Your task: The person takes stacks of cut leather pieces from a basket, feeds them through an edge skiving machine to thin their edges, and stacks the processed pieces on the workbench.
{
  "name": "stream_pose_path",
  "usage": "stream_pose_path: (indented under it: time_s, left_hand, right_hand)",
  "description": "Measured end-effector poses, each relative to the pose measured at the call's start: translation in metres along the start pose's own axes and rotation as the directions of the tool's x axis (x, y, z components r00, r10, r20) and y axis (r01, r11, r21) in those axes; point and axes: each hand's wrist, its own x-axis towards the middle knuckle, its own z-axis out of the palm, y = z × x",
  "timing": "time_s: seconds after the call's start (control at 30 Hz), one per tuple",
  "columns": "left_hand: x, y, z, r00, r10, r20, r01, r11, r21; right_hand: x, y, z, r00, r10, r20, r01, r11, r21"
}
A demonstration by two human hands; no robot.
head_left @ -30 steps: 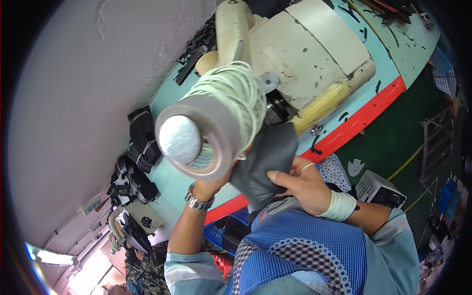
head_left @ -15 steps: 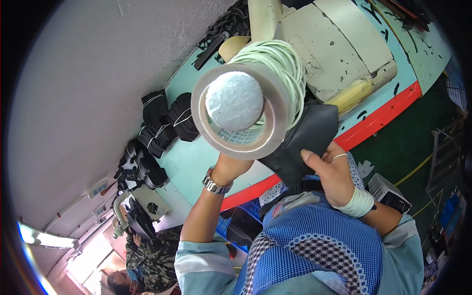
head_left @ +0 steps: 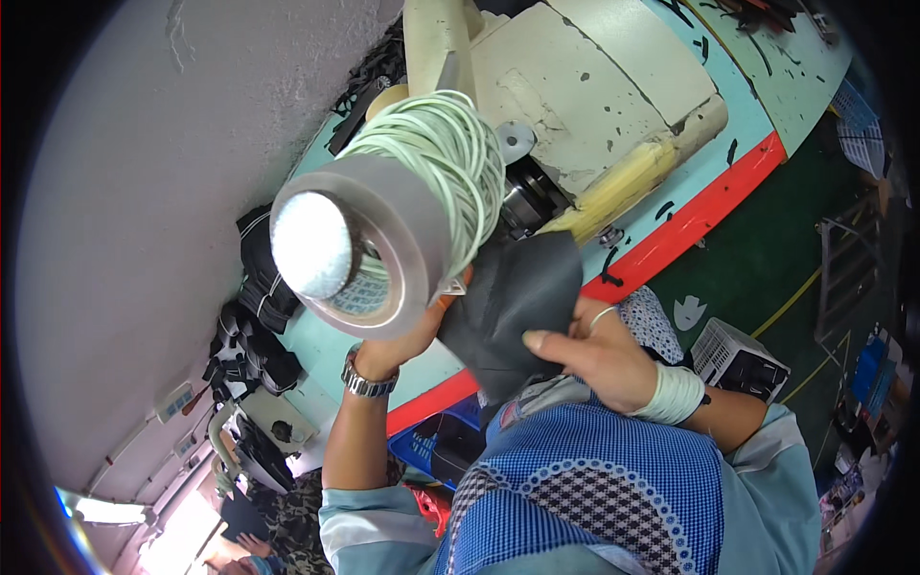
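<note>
Right hand [head_left: 609,364] is pinching the right side of a dark grey sheet [head_left: 522,307], thumb on top. The sheet is being held over the red front edge [head_left: 695,225] of the surface [head_left: 321,347]. Left hand [head_left: 417,333] is reaching toward its left side; the tape roll [head_left: 417,225] is hiding the fingers, grip cannot be told. Beyond, a cream sewing machine [head_left: 585,105] is standing. Judged step: positioning the sheet; next move is probably calling for flattening and aligning its edges.
</note>
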Motion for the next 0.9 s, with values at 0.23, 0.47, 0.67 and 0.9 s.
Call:
stream_pose_path:
  time_s: [0.23,0.47,0.67,0.9]
  left_hand:
    - [0.013,0.001,0.009,0.995,-0.103,0.009,0.103,0.995,-0.005]
    - [-0.016,-0.002,0.021,0.952,-0.305,-0.032,0.25,0.83,-0.499]
    - [-0.008,0.019,0.027,0.936,-0.348,0.042,0.309,0.763,-0.568]
    - [-0.013,0.022,0.035,0.927,-0.375,0.023,0.291,0.679,-0.674]
  right_hand:
    - [0.002,-0.002,-0.009,0.957,-0.276,-0.087,0.271,0.96,-0.065]
    - [0.008,-0.018,-0.029,0.923,-0.374,-0.086,0.352,0.915,-0.196]
    - [0.016,-0.032,-0.034,0.931,-0.346,-0.116,0.299,0.906,-0.301]
    - [0.011,-0.046,-0.033,0.951,-0.296,-0.092,0.254,0.915,-0.314]
